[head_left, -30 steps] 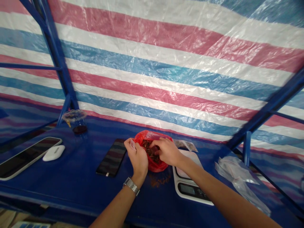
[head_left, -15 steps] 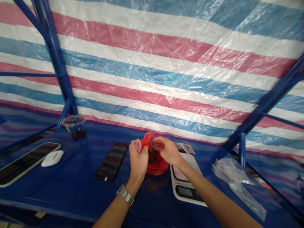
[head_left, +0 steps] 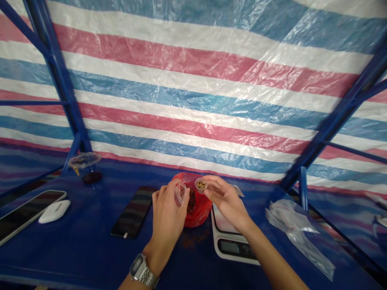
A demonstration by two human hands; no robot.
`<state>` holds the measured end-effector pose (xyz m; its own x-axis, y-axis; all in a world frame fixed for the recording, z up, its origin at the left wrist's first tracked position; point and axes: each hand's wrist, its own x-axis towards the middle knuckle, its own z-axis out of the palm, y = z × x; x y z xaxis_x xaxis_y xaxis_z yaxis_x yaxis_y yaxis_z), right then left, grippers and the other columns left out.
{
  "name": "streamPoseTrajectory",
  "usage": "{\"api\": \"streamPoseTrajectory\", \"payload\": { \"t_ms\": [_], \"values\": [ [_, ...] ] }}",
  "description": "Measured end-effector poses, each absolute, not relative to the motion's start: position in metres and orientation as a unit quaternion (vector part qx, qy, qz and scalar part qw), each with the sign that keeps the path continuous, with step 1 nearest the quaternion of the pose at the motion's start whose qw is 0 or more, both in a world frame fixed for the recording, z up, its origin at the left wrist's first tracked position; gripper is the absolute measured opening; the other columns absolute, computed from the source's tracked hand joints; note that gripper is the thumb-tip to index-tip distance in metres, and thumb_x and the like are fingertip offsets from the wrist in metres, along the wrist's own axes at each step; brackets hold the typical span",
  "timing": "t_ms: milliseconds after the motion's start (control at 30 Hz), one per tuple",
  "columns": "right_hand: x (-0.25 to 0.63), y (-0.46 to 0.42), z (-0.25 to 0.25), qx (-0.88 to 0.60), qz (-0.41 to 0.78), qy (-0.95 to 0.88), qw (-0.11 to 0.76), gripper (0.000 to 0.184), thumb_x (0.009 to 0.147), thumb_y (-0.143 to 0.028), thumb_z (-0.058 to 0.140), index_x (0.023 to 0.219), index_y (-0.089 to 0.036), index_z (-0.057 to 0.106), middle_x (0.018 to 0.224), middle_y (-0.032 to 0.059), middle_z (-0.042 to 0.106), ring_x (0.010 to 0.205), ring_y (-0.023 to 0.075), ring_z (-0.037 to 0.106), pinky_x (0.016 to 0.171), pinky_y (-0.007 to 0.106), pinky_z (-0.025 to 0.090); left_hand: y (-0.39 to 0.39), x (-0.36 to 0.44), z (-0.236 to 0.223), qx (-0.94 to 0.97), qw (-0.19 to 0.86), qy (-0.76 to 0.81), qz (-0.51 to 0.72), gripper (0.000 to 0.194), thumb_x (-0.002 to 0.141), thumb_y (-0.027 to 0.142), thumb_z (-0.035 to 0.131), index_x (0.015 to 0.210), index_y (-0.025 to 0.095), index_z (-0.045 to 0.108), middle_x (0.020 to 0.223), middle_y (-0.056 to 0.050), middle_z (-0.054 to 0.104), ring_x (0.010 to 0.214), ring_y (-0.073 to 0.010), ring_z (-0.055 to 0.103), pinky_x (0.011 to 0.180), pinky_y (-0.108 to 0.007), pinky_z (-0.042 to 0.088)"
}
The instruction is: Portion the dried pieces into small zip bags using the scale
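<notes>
Okay, right hand pinches a small clear cup between thumb and fingertips, rim tilted toward the viewer, some tan pieces inside. Cup sits at the tips of that hand, just right of the left hand and over the upper part of the red bag. Left hand is curled around a clear little plastic bag with a pinkish edge, gripping it by the mouth; most of it is inside the fist, so its contents can't be made out. Red bag lies between the two hands, mouth up, dark brown bits showing; its left side is behind the left hand. Brown crumbs on the blue table just in front of it, blurry. White scale to the right, partly covered by the right hand and forearm; display reading not legible. Behind the right hand a packet pokes out, mostly hidden, possibly a clear sachet. Black phone near the left hand, far end dim. Pale-edged phone at far left is cut off by the frame.
</notes>
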<state>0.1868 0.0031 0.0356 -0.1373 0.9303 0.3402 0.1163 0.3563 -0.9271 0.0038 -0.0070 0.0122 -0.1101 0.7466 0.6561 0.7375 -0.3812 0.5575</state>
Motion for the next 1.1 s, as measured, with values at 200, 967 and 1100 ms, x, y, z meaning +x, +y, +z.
{"api": "streamPoseTrajectory", "payload": {
  "t_ms": [200,967,1100],
  "values": [
    [0.181,-0.017,0.053,-0.407,0.311,-0.715,0.476,0.028,0.090,-0.016,0.063,0.115,-0.025,0.067,0.115,0.0045,0.075,0.105,0.0190,0.072,0.097,0.035,0.057,-0.006,0.020,0.007,0.700,-0.026,0.569,0.432,0.019,0.091,0.028,0.066,0.109,0.024,0.066,0.101,-0.008,0.076,0.094,-0.0308,0.069,0.084,-0.041,0.044],
    [0.161,0.043,0.049,-0.476,0.074,-0.850,0.213,0.047,0.072,0.008,0.057,0.105,-0.021,0.074,0.113,0.0074,0.076,0.108,0.0252,0.070,0.095,0.032,0.049,-0.026,-0.007,0.035,0.576,0.140,0.649,0.476,0.025,0.090,0.051,0.060,0.088,0.026,0.059,0.069,0.001,0.068,0.059,-0.0198,0.064,0.057,-0.027,0.040],
    [0.154,0.054,0.035,-0.489,0.039,-0.856,0.162,0.037,0.076,0.005,0.059,0.102,-0.017,0.074,0.114,0.0135,0.077,0.113,0.0301,0.068,0.100,0.038,0.046,-0.036,-0.013,0.021,0.628,0.169,0.650,0.394,0.020,0.087,0.044,0.063,0.078,0.026,0.060,0.065,-0.001,0.067,0.057,-0.0215,0.063,0.056,-0.027,0.036]
  ]
}}
